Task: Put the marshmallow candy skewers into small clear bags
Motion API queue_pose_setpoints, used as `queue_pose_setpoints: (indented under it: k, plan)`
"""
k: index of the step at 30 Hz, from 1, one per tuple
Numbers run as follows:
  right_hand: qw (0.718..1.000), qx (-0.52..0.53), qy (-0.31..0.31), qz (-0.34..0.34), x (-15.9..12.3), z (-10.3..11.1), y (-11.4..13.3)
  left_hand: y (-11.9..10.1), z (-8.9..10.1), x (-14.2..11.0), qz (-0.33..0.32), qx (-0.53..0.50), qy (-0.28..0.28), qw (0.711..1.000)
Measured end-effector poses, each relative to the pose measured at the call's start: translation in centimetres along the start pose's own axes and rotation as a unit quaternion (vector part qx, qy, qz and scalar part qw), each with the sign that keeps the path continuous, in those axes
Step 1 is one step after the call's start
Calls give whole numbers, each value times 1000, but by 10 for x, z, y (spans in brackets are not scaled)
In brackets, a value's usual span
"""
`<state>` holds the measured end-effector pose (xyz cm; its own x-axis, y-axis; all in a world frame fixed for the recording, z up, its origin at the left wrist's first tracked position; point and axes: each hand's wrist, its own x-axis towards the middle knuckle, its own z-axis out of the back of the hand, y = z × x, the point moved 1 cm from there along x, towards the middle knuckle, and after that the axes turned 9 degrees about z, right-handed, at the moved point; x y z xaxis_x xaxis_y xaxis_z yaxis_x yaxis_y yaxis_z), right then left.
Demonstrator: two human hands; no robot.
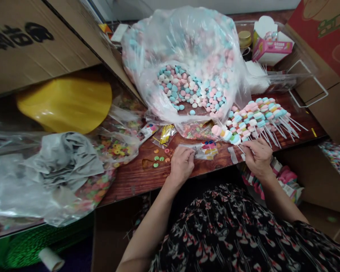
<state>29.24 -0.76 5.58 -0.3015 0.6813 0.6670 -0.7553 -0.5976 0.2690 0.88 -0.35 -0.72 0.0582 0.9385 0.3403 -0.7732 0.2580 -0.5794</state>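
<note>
Observing a seated person at a wood-grain table (136, 175), both forearms resting forward over a black floral garment (223, 234); left hand (182, 164) closed in a fingertip pinch on the end of a clear cellophane sleeve (192, 146), which runs toward a printed card (208, 150); right hand (257, 156) curled and grasping, apparently on the stick of a marshmallow skewer (226, 133), though the fingers hide the exact contact; skewer lies at the near edge of a fanned batch of pastel marshmallow skewers (257, 121), heads massed together, white sticks splayed rightward, a layout that seems to keep the sticks separate and easy to take up; large clear bag of pink, blue and white marshmallows (187, 45) sits open behind, mouth folded back, apparently for access within reach; loose orange and green candy rings (160, 158) lie on the table just left of the left hand; a small packet of yellow sticks (167, 134) sits beyond them; a bag of multicoloured candy rings (117, 147) lies further left, beside crumpled grey plastic sheeting (59, 162); a white and pink paper box (272, 45) and a gold-lidded jar (245, 39) stand at the far side; a white wire rack (306, 83) leans at far right.
</note>
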Motion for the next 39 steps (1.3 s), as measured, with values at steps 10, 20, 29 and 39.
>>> queue_pose_setpoints:
  k: [10, 20, 29, 39]
  plan:
    - [999, 8, 46, 18, -6, -4, -6, 4, 8, 8, 14, -13, 35, 999]
    - [986, -21, 144, 85, -8, -2, -6, 16, 14, 14, 50, -107, 78, 990]
    - [952, -101, 218, 190, 13, 2, -1, 14, 10, 12, -22, -89, 52, 994]
    - [960, -16, 214, 179, 7, -17, 5, 15, 6, 9, -83, -82, 65, 991]
